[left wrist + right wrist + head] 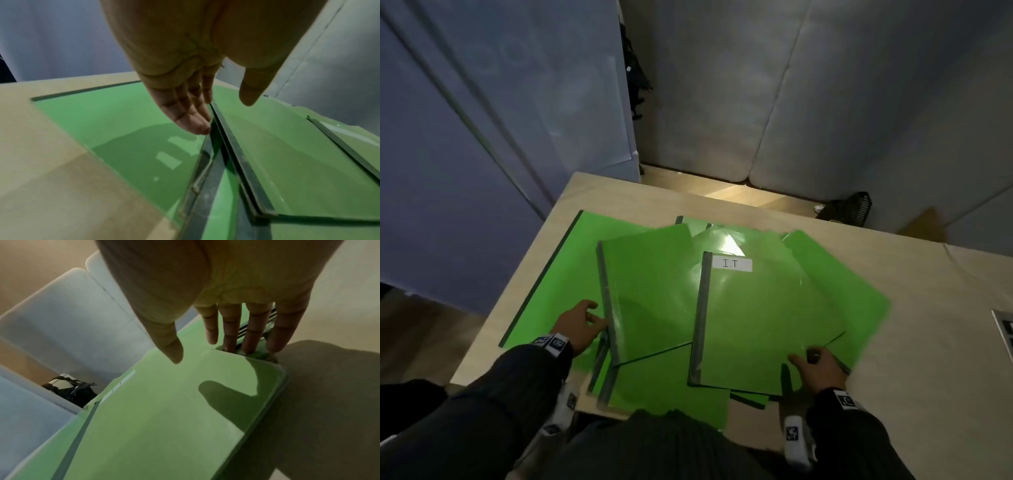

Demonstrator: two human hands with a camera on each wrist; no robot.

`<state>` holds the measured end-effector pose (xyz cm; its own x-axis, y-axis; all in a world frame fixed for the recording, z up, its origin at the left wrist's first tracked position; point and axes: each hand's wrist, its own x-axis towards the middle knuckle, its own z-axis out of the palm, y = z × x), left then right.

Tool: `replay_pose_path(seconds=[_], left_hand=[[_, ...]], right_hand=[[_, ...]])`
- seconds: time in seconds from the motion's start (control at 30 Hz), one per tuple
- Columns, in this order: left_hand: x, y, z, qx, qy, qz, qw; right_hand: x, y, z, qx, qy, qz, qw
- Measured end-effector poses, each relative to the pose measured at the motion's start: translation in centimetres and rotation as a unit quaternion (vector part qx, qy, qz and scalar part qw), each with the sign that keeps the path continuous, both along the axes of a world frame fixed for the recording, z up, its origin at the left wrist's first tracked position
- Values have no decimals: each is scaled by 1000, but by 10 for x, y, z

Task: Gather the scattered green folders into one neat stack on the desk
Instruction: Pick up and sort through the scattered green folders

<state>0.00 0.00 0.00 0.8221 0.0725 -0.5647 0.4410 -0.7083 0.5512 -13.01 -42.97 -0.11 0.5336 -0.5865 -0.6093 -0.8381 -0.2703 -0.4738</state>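
**Both hands closing in on the scattered folders**

Green folders (654, 291) lie fanned across the counter (928, 325). Around the labelled folder (756, 325), the left hand (578, 325) touches a spine to its left with released fingers (193, 120); the right hand (822, 370) rests, fingers straight, at its near corner. Next, probably, slide them together.

Bare desk (914, 342) lies right of the overlapping green folders (661, 291).
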Motion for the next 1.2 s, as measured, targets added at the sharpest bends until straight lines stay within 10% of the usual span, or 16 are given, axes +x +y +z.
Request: replay_pose_path(seconds=[0.4, 0.7, 1.2], left_hand=[[28, -31, -3, -107, -2, 121, 987], [60, 11, 98, -239, -241, 195, 920], [4, -79, 40, -278, 6, 106, 955]], right_hand=[[2, -3, 9, 183, -54, -122, 974], [-12, -19, 13, 194, -145, -124, 962], [40, 55, 49, 298, -180, -69, 935]])
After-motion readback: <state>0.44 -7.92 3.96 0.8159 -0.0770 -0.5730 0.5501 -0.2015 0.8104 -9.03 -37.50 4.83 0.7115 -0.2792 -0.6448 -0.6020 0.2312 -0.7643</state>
